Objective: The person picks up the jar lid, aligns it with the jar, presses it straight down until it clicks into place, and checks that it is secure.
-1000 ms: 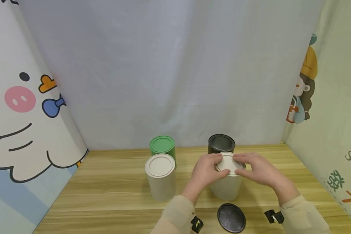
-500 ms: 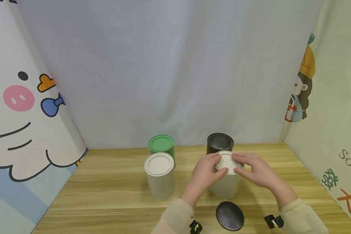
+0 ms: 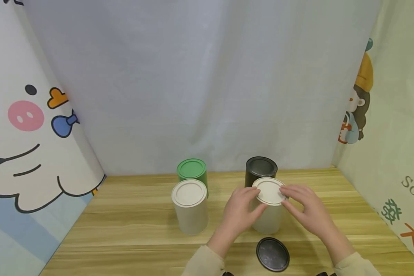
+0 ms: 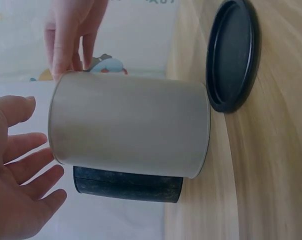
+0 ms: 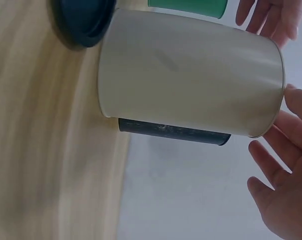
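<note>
In the head view a white can (image 3: 267,219) stands at the right with a white lid (image 3: 270,191) seated on its top. My left hand (image 3: 239,211) is at the lid's left rim, thumb and fingers spread and relaxed; in the left wrist view the fingers (image 4: 31,165) hang beside the can's top edge. On the other side, my right hand (image 3: 307,209) has its fingertips at the lid's right rim. The right wrist view shows that thumb right at the rim and the other fingers (image 5: 271,165) loosely spread. Neither hand grips the can.
A loose black lid (image 3: 272,254) lies on the wooden table (image 3: 131,237) in front of the can. Behind it stands a black can (image 3: 261,168). To the left are another white can (image 3: 191,218) and a green can (image 3: 192,168). A pale curtain (image 3: 207,84) hangs behind.
Both hands have drawn slightly apart from the top of the white lid toward its sides, baring more of it. The cans and the black lid stay in place.
</note>
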`<state>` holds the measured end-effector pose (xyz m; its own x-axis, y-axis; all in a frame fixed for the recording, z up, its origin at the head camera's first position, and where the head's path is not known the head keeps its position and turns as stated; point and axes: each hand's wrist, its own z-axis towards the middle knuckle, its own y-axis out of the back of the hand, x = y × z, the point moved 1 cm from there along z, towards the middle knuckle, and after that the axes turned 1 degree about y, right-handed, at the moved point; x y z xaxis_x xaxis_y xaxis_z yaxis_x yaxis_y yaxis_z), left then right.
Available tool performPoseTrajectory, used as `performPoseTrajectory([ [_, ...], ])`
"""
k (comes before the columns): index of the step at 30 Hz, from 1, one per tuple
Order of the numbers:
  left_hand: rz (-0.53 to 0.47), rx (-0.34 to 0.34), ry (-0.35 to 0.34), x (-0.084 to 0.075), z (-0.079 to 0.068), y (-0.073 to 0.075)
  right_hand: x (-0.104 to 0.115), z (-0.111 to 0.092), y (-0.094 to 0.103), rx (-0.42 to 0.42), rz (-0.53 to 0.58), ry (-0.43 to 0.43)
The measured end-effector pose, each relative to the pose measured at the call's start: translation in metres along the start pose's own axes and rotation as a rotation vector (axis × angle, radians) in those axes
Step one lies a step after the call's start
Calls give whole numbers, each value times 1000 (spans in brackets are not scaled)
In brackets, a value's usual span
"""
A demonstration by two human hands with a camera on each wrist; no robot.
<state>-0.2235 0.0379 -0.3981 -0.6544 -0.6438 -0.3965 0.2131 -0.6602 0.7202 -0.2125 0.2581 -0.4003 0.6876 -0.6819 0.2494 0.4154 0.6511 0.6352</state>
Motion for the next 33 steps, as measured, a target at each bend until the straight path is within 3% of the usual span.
performPoseTrajectory([
  [6,-95,-42,-8,-3,-12,1,1,-14,2,-26,27,35],
  [12,-140,-37,-12,-6,-24,3,1,-28,6,-36,68,56],
  [21,-198,-108,-56,-7,-38,2,3,-44,11,-49,83,46],
  [26,-159,-81,-76,-6,-45,-3,0,-54,10,-17,63,63],
  [33,-106,11,-86,-4,-54,-12,-5,-65,1,27,57,112],
])
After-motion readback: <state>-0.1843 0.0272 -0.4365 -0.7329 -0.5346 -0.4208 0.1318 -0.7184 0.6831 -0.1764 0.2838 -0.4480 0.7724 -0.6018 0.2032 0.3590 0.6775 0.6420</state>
